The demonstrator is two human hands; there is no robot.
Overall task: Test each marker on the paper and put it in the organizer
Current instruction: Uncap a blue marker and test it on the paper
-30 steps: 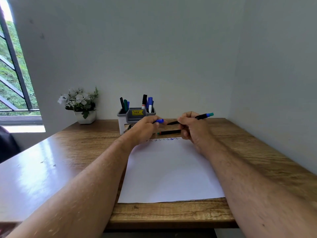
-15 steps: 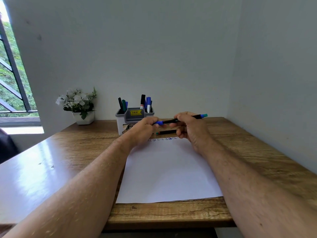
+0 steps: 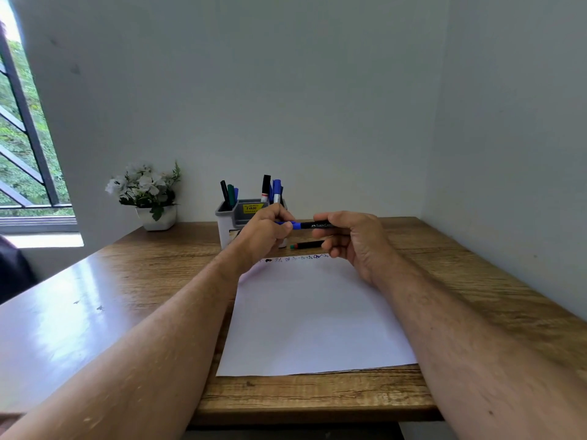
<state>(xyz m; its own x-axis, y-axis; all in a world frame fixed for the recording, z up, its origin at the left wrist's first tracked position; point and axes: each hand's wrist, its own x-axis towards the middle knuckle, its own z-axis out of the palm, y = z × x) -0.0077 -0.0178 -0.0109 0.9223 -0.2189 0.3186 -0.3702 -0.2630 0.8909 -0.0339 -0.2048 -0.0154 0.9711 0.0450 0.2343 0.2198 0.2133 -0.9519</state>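
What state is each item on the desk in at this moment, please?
Blue marker: held level above the paper, capped, gripped at both ends.
Left hand: grips the blue cap end.
Right hand: grips the barrel.
Green-tipped marker: lying flat on the desk beyond the paper.
Paper: flat, scribbles along its far edge.
Organizer: upright, several markers standing in it.
Flower pot: upright.

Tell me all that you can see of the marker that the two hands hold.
The marker is slim, with a black barrel that bears white printed lettering and a blue cap at its left end. It looks like plastic. It lies about level in the air, above the far edge of the paper and in front of the organizer. The left hand grips the blue cap; the right hand grips the barrel, hiding its right end.
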